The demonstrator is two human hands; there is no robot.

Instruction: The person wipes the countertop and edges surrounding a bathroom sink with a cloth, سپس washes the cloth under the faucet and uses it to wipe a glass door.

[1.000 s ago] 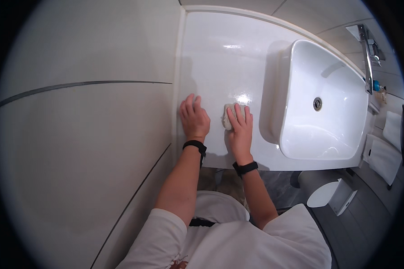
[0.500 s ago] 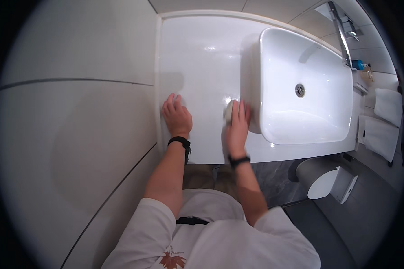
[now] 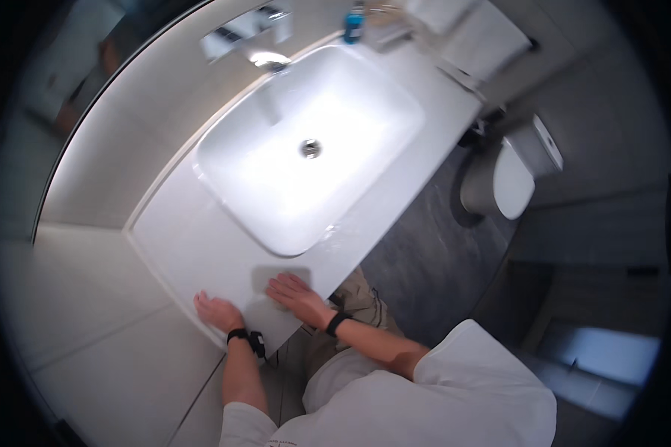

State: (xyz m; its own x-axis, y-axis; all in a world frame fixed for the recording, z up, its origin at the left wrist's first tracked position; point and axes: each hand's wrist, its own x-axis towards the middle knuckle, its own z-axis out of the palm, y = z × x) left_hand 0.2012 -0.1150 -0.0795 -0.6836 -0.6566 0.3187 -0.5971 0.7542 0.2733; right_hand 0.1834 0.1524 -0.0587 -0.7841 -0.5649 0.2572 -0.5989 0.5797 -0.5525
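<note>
Both my hands are over the white countertop point(image 3: 183, 238), near its left end. My left hand point(image 3: 218, 313) rests by the edge along the tiled wall, fingers loosely spread, with nothing visible in it. My right hand point(image 3: 300, 298) lies palm down near the front edge, just below the sink's near corner, fingers stretched out and slightly blurred. Its underside is hidden, so I cannot see whether anything lies beneath it. The white rectangular sink point(image 3: 238, 212) stands just beyond my right hand, with a round metal drain point(image 3: 310, 149) in its bottom.
A chrome faucet point(image 3: 270, 62) hangs over the sink's far side. A blue bottle point(image 3: 353, 27) stands at the counter's far corner, near white towels point(image 3: 484, 45). A mirror point(image 3: 74, 97) edges the upper left. Right of the counter is a toilet point(image 3: 511, 182) on the grey floor point(image 3: 417, 246).
My view has turned, so the sink and counter now lie slantwise. My right hand has come closer to my left, away from the sink's side. The pale thing under its fingers no longer shows.
</note>
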